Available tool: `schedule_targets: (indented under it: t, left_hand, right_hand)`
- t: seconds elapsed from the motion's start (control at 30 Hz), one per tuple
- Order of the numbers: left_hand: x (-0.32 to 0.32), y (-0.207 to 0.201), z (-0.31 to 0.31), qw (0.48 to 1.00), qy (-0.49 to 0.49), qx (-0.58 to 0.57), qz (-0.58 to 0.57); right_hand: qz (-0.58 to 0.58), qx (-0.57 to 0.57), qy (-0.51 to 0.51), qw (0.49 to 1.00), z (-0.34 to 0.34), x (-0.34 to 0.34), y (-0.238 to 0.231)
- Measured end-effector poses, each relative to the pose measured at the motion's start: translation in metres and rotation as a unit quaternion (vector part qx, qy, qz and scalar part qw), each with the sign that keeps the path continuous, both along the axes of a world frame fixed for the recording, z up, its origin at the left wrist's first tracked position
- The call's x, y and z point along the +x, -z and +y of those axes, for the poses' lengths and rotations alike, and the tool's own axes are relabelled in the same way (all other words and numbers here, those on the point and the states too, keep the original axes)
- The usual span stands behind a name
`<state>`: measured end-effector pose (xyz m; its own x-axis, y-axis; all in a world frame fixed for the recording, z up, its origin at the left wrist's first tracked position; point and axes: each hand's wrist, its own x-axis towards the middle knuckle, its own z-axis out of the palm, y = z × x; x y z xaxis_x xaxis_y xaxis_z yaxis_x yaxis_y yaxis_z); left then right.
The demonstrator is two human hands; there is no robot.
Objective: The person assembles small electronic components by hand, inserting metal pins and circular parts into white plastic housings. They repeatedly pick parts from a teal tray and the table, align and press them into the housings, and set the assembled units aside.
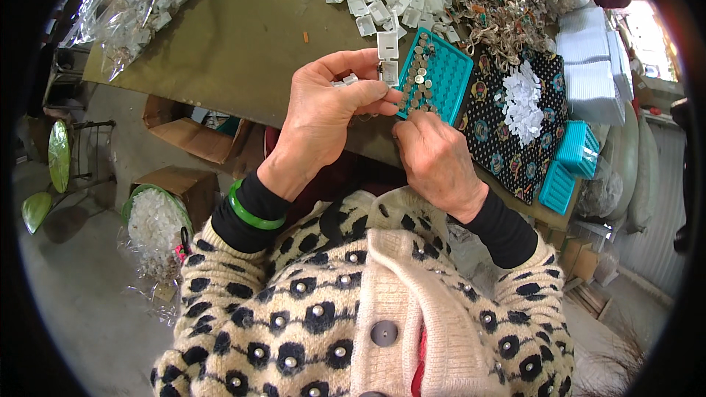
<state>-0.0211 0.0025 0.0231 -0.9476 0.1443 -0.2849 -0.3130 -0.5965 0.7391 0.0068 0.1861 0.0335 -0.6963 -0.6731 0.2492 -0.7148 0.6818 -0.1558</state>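
My left hand (321,112) grips a small white hinged plastic box (388,45), which stands open with its lid folded up. More white plastic shows between the fingers of this hand. Just to the right lies a teal ribbed tray (453,68), with several small round metal discs (420,79) along its left side. At the near end of that tray my right hand (441,165) has its fingers curled together, fingertips by the discs. Whatever those fingertips pinch, if anything, is hidden.
White plastic boxes (379,11) are heaped at the far edge beside tangled cords (496,4). To the right are white paper slips (523,103) on a patterned black cloth (489,114), more teal trays (577,148) and stacked white sheets (594,92). A clear bag (136,11) lies far left.
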Motion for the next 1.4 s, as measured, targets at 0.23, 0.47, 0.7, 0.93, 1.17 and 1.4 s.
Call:
schedule_targets:
  t: [0.23,0.47,0.7,0.93,1.17,1.4]
  left_hand:
    - [0.001,-0.006,0.002,0.999,-0.002,-0.037,-0.009]
    - [0.004,-0.013,0.005,0.997,-0.003,-0.081,0.018]
    - [0.002,-0.018,0.004,0.999,-0.006,-0.044,-0.017]
    - [0.002,-0.019,0.006,0.999,-0.01,-0.036,-0.018]
    - [0.001,-0.018,0.005,0.999,0.004,-0.049,-0.008]
    - [-0.002,-0.006,0.002,0.999,-0.012,-0.043,0.024]
  right_hand:
    - [-0.008,-0.2,0.032,0.979,-0.004,-0.029,-0.022]
    - [0.158,-0.057,-0.019,0.986,-0.022,-0.044,-0.021]
    - [0.073,-0.212,0.022,0.974,-0.016,-0.047,-0.024]
    - [-0.004,-0.238,0.019,0.971,-0.017,-0.05,-0.026]
    - [-0.107,-0.273,-0.009,0.956,-0.014,-0.057,-0.03]
    - [-0.06,-0.241,0.069,0.966,0.034,-0.047,-0.035]
